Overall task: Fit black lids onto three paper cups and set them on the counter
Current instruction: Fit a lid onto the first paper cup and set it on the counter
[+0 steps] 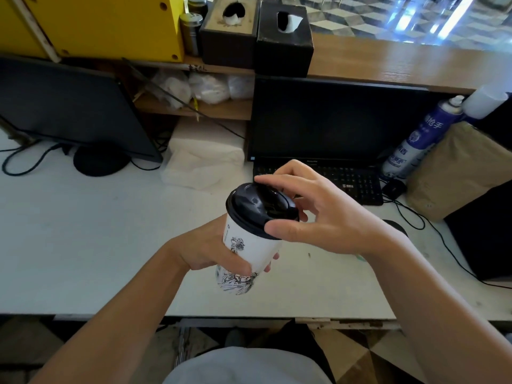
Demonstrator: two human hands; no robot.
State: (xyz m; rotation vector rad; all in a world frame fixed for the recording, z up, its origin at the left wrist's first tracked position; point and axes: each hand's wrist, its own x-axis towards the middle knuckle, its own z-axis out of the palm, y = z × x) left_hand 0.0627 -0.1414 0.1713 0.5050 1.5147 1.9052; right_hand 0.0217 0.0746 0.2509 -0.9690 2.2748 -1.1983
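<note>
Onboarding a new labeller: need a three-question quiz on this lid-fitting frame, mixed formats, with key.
1. True or false: the white printed paper cup stands on the white counter.
2. Which hand grips the cup's body? A left hand B right hand
3. Fill in: the right hand's fingers touch the black plastic ____.

Key: 1 false, it is held tilted above the counter. 2 A. 3 lid.
</note>
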